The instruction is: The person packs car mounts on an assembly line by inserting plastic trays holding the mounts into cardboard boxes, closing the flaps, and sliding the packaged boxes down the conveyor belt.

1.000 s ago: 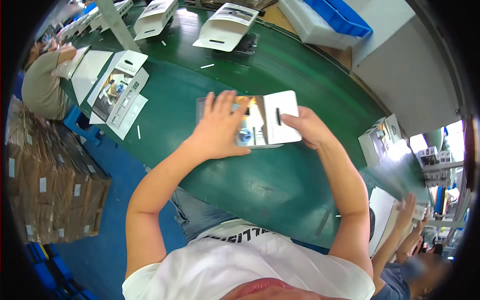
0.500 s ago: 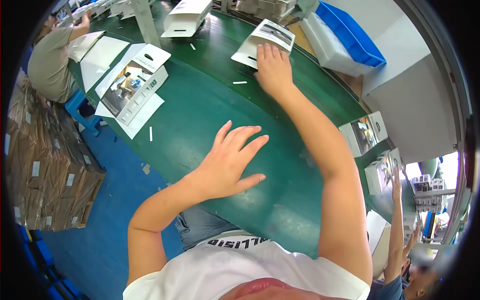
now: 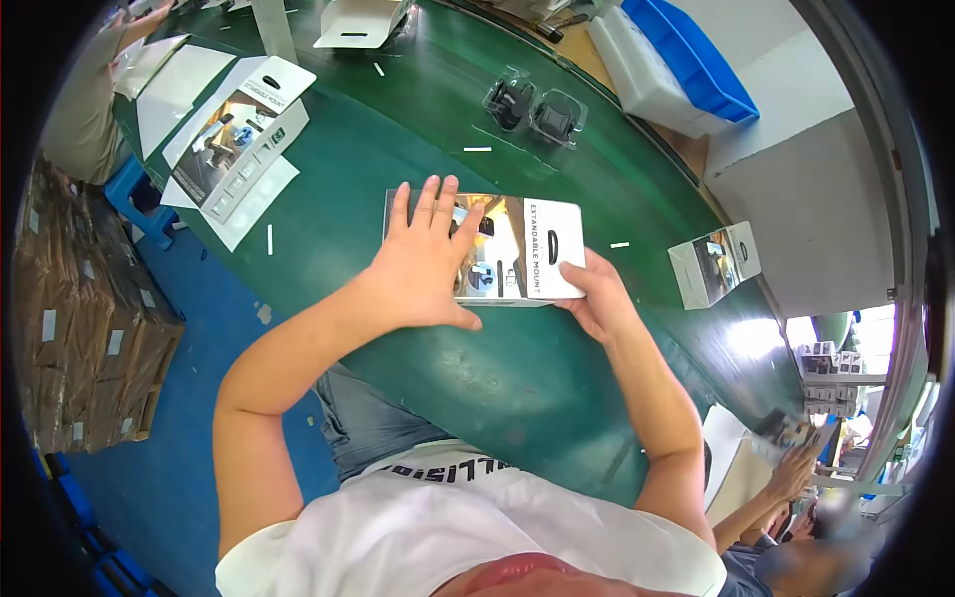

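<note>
A printed white box (image 3: 510, 249) with "EXTANDABLE MOUNT" on its end panel lies in front of me on the green table (image 3: 477, 368). Spread over its left part is my left hand (image 3: 423, 261), fingers apart and palm down. My right hand (image 3: 594, 292) pinches the panel's right edge near the black slot, thumb on top and fingers beneath. Beyond the box, two clear plastic trays with black parts (image 3: 557, 116) rest on the table.
Flat printed boxes (image 3: 234, 144) are stacked at the left. Another box (image 3: 714, 265) stands at the right, and one (image 3: 363, 22) at the top. A blue bin (image 3: 696, 62) sits on white foam (image 3: 637, 75). Co-workers (image 3: 80, 109) (image 3: 791, 473) are at both sides.
My right hand has come back from the far box, which now lies before me under both hands. The plastic trays show where it stood. The earlier box has left my hands.
</note>
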`<action>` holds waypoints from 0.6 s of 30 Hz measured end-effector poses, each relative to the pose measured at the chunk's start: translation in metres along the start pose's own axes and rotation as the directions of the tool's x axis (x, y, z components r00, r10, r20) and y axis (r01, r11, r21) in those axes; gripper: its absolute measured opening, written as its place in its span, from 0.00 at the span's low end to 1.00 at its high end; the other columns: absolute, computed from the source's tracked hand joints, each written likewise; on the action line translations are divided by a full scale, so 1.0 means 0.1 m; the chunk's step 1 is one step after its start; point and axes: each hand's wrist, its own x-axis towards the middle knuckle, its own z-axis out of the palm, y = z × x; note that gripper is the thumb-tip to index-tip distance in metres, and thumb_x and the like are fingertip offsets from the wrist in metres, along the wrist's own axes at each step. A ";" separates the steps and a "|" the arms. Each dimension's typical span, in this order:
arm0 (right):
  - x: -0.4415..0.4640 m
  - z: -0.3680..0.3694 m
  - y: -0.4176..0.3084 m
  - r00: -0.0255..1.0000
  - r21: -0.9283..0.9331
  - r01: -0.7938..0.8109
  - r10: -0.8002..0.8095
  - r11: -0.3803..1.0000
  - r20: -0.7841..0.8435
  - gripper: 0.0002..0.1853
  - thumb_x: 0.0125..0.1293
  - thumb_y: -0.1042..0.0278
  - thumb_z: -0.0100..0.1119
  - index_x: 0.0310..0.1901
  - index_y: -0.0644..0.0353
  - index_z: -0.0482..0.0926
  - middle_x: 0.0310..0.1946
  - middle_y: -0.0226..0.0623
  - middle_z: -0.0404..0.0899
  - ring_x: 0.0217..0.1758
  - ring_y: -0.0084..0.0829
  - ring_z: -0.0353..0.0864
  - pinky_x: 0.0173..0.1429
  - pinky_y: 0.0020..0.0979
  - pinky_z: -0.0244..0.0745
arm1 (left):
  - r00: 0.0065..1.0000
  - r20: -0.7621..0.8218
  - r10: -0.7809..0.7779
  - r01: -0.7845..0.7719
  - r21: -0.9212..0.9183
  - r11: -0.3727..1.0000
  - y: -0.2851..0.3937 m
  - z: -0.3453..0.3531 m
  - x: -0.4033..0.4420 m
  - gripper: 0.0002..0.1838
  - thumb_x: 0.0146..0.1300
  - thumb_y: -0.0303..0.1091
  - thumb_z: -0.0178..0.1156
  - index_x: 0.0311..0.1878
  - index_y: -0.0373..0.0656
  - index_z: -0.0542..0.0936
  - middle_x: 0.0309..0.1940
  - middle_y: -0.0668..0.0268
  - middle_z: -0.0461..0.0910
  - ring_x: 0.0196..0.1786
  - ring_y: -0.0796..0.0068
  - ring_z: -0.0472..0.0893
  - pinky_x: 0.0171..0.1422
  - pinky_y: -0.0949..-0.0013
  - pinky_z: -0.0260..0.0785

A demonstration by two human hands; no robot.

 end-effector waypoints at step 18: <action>1.94 -0.85 -1.18 0.907 -0.731 -0.081 -0.254 0.677 -0.337 0.30 0.76 0.51 0.66 0.43 0.83 0.85 0.31 0.58 0.88 0.29 0.40 0.90 0.34 0.41 0.85 | 0.970 -0.100 -0.223 0.222 -0.019 0.975 -0.55 -0.13 -0.13 0.70 0.44 0.55 0.84 0.89 0.43 0.58 0.83 0.39 0.59 0.88 0.36 0.57 0.93 0.33 0.42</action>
